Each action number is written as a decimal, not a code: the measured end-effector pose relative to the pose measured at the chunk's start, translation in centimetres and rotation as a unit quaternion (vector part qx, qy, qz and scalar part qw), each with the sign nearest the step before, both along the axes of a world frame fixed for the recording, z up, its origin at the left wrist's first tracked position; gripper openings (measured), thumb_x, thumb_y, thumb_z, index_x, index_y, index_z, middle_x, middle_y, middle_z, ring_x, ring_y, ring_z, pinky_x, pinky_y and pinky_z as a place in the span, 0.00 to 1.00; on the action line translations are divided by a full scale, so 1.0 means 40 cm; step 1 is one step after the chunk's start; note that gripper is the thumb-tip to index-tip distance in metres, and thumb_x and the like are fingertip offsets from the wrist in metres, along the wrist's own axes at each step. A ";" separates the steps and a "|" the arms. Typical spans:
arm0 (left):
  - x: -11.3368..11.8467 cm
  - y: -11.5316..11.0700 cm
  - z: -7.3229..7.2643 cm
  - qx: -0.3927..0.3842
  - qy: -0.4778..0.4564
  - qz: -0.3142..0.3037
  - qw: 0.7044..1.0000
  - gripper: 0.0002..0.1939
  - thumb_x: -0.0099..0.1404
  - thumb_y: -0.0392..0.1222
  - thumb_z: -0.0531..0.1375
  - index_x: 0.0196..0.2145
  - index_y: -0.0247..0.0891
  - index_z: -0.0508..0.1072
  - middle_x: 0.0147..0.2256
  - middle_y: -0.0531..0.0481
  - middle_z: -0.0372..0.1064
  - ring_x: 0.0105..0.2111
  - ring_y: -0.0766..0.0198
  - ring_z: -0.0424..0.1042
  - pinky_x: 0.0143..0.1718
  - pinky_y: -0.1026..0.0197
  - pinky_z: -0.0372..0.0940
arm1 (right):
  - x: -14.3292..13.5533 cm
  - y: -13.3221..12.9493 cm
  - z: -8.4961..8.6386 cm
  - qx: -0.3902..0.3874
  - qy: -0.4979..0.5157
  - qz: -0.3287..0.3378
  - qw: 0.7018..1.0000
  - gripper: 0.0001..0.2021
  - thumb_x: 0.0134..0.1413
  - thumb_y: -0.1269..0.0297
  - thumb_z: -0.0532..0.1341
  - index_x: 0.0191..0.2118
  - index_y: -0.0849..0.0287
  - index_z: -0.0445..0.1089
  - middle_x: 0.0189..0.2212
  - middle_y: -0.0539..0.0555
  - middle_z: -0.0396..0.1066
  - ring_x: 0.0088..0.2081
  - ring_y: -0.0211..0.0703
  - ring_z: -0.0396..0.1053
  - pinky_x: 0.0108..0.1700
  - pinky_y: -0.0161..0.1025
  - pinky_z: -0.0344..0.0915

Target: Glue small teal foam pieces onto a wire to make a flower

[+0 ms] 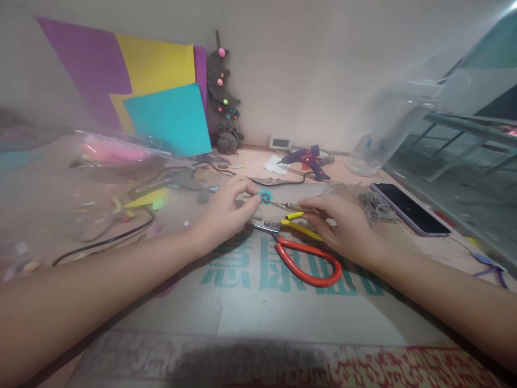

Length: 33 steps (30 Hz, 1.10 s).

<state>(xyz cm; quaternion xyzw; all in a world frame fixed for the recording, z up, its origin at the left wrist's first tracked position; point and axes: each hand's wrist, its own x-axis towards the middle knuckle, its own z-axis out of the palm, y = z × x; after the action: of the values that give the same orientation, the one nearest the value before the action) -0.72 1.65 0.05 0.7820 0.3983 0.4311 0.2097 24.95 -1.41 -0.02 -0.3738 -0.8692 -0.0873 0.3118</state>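
Covering much of the bench (343,160), a printed cardboard sheet (258,312) lies under both hands; coloured sheets (165,116) stand at back left. Right grip (343,221): fingers closed around a slender tool (291,206). Left grip (231,207): thumb and forefinger pinching a flower (265,196). Red-handled scissors (319,281) lie on the cardboard between the hands, loop end to the right; yellow handles (307,230) lie just beside, close to the right fingers.

Slender tool: long axis roughly level across the view, thin tip pointing left at the flower. Contact between the 2: cannot tell. Flower: over the cardboard at mid-view, between the hands, petalled face turned toward the camera.

Appearance: slender tool grey and narrow at the tip, thicker and brownish farther back. Flower tiny, teal, rounded petals around a darker centre; petal count not readable.

Obscured: rear of the slender tool, partly behind the right fingers; scissor points, by the left hand. Both forearms cut off at the picture's edges. Left side of the bench blurred.
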 end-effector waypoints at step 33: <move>-0.005 -0.005 0.001 0.068 0.078 -0.032 0.994 0.05 0.65 0.40 0.55 0.33 0.40 0.69 0.40 0.47 0.69 0.44 0.58 0.68 0.49 0.55 0.62 | -0.008 -0.012 0.007 -0.106 0.036 -0.029 0.993 0.10 0.63 0.63 0.58 0.46 0.57 0.73 0.39 0.56 0.78 0.34 0.43 0.74 0.36 0.40 0.69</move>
<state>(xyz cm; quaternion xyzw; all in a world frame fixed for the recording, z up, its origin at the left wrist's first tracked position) -0.91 1.46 0.10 0.8381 0.3578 0.3880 0.1377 24.64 -1.89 0.28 -0.4331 -0.8502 0.0097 0.2992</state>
